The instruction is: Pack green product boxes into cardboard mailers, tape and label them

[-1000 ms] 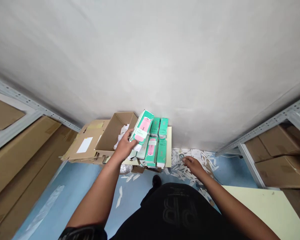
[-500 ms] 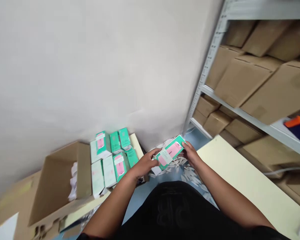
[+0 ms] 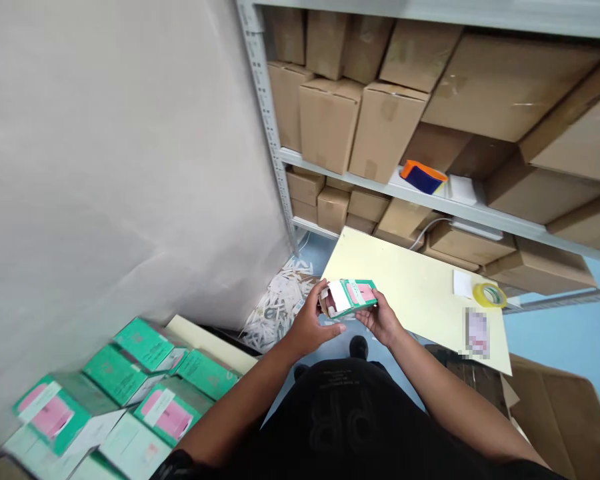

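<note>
Both hands hold one small green and pink box (image 3: 351, 297) in front of my body, above the blue floor. My left hand (image 3: 313, 322) grips its left end, where a white end flap stands open. My right hand (image 3: 380, 319) supports the box from below and on the right, fingers curled round it. Several more green and pink boxes (image 3: 125, 400) lie stacked at the lower left, against the white wall.
A pale yellow table (image 3: 410, 287) stands just beyond the hands, with a roll of tape (image 3: 489, 295) and a paper slip on it. White paper scraps (image 3: 277, 307) litter the floor by the wall. Metal shelving (image 3: 430, 207) full of cardboard cartons fills the right.
The view has swung right, from the box stack towards the shelving and table. The box went from my left hand alone into both hands; its end flap is now open.
</note>
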The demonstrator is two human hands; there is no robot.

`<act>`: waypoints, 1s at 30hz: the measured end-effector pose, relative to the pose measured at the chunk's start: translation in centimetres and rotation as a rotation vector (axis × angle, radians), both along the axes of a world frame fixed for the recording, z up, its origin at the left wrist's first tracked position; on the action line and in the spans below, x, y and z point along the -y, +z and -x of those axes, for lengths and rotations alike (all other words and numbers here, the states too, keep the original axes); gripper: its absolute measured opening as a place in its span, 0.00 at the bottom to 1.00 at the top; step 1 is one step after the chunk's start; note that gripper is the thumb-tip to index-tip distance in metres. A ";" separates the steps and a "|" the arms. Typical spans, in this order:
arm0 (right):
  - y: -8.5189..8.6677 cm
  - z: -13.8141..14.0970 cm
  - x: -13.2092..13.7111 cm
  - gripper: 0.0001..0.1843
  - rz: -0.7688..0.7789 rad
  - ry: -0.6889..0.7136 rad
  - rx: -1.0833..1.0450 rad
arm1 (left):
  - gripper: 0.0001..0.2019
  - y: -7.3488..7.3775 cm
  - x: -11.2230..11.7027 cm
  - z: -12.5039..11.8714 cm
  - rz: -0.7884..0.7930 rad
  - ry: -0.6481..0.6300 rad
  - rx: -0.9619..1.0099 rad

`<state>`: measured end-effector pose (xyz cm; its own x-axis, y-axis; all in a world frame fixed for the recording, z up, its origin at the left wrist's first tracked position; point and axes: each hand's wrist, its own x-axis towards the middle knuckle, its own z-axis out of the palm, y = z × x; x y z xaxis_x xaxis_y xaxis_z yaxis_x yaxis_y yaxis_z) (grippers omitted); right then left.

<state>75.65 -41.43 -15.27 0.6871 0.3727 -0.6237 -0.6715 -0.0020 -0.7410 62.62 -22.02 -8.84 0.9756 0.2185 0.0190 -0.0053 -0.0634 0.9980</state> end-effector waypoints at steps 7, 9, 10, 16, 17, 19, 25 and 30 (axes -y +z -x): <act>-1.7 -3.0 6.3 0.40 -0.010 0.041 -0.244 | 0.40 0.5 7.5 -8.7 -0.440 0.072 0.024; -2.7 -5.0 8.2 0.40 0.092 0.044 -0.208 | 0.39 0.0 9.4 -11.3 -0.483 0.145 -0.021; -3.2 -6.1 9.3 0.39 0.160 0.039 -0.162 | 0.38 -0.4 10.3 -12.7 -0.494 0.180 -0.051; -4.6 -12.4 15.2 0.26 0.389 0.160 0.215 | 0.38 -4.3 15.0 -20.1 -0.549 0.302 -0.182; -4.4 -13.5 15.7 0.25 0.370 0.186 0.237 | 0.37 -5.0 15.5 -21.2 -0.559 0.325 -0.201; -4.0 -15.6 15.7 0.25 0.295 0.215 0.273 | 0.37 -6.1 16.2 -23.0 -0.569 0.362 -0.237; -4.1 -20.7 11.1 0.28 0.167 0.308 0.393 | 0.35 -9.2 16.0 -27.4 -0.542 0.430 -0.256; -5.9 -22.6 7.9 0.28 0.232 0.274 0.364 | 0.36 -11.7 14.1 -29.1 -0.362 0.361 -0.262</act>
